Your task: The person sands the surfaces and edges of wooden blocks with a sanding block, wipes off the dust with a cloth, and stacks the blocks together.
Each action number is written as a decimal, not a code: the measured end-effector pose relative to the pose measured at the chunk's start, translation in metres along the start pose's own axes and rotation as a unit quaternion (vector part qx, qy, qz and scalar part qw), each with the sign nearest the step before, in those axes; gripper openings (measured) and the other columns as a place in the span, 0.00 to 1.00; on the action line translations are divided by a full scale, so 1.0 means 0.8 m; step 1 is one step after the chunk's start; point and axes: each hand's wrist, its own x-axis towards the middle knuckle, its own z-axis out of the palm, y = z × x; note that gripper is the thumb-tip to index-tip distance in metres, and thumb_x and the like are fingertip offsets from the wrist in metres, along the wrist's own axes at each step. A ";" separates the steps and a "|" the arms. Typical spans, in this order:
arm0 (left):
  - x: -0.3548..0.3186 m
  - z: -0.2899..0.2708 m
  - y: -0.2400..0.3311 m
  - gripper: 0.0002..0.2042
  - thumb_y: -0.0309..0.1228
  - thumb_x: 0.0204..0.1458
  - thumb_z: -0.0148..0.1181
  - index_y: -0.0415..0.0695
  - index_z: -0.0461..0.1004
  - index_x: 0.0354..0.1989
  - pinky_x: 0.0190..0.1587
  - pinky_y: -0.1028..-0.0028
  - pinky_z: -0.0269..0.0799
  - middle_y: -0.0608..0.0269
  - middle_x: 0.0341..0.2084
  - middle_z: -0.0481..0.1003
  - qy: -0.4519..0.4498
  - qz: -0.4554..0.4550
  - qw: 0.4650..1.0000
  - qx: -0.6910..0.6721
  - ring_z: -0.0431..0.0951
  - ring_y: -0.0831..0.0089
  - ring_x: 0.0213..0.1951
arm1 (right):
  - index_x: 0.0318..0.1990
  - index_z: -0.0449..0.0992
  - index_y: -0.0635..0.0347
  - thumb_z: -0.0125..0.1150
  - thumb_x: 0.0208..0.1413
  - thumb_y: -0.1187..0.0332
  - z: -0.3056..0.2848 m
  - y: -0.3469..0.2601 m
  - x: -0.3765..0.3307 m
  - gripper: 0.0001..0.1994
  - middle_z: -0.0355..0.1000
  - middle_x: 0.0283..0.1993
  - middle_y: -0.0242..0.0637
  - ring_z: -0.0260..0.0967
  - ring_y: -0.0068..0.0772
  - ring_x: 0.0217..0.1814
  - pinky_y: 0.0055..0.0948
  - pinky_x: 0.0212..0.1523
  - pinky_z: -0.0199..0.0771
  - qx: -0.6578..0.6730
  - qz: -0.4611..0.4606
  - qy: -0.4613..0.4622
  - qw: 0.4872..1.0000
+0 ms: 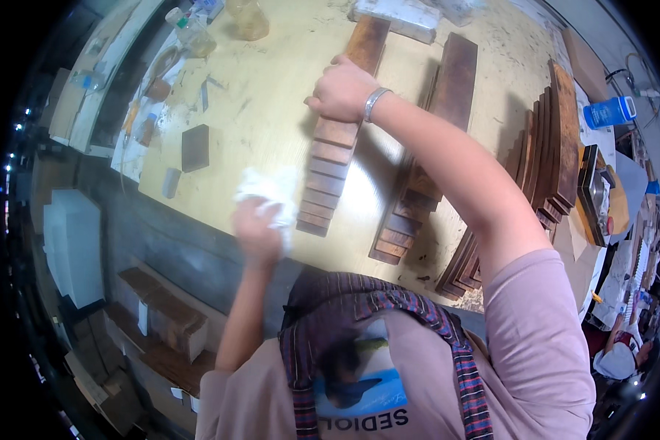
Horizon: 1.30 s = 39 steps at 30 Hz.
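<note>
My left hand (255,229) is closed around a crumpled white cloth (268,185), just off the near edge of the pale table (227,139); motion slightly blurs it. Farther up, my right hand (345,89) bends its fingers over a fanned row of brown wooden slats (328,165), gripping it near its far end. Part of that row is hidden beneath the palm and fingers. A second stepped row of wooden slats (455,81) lies to the right, partly covered by my right forearm.
More stacked curved wooden boards (554,147) sit at the table's right. A dark rectangular block (195,148) and a small grey piece (171,182) lie on the left. Beyond are a clear bottle (191,33), a wrapped white package (400,16) and a blue container (609,112).
</note>
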 end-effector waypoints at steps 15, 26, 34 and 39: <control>0.032 -0.009 0.093 0.17 0.19 0.35 0.52 0.42 0.83 0.34 0.49 0.57 0.72 0.50 0.38 0.74 -0.001 0.090 0.989 -0.114 0.76 0.53 0.43 | 0.23 0.82 0.61 0.44 0.61 0.55 0.005 -0.001 -0.001 0.25 0.76 0.26 0.48 0.72 0.47 0.36 0.38 0.60 0.63 0.001 -0.004 0.007 1.000; 0.023 0.002 0.086 0.19 0.21 0.34 0.53 0.47 0.84 0.36 0.46 0.56 0.71 0.52 0.36 0.77 -0.038 0.067 0.991 -0.108 0.77 0.53 0.41 | 0.23 0.82 0.60 0.45 0.62 0.54 0.004 -0.004 -0.001 0.25 0.77 0.28 0.48 0.72 0.46 0.38 0.39 0.62 0.62 0.024 0.003 -0.002 1.000; 0.024 -0.006 0.068 0.18 0.22 0.37 0.57 0.47 0.84 0.39 0.46 0.55 0.73 0.53 0.36 0.77 0.001 0.054 0.995 -0.080 0.78 0.52 0.41 | 0.24 0.82 0.61 0.45 0.61 0.55 0.001 -0.001 -0.001 0.24 0.77 0.27 0.48 0.72 0.47 0.36 0.39 0.61 0.62 0.011 0.003 -0.007 1.000; 0.004 -0.001 -0.014 0.18 0.20 0.34 0.58 0.44 0.84 0.37 0.52 0.58 0.73 0.54 0.36 0.77 -0.022 -0.192 0.979 -0.062 0.79 0.57 0.43 | 0.24 0.82 0.60 0.46 0.61 0.55 -0.003 -0.001 0.000 0.23 0.77 0.27 0.47 0.72 0.47 0.36 0.39 0.61 0.63 0.003 -0.001 -0.003 1.000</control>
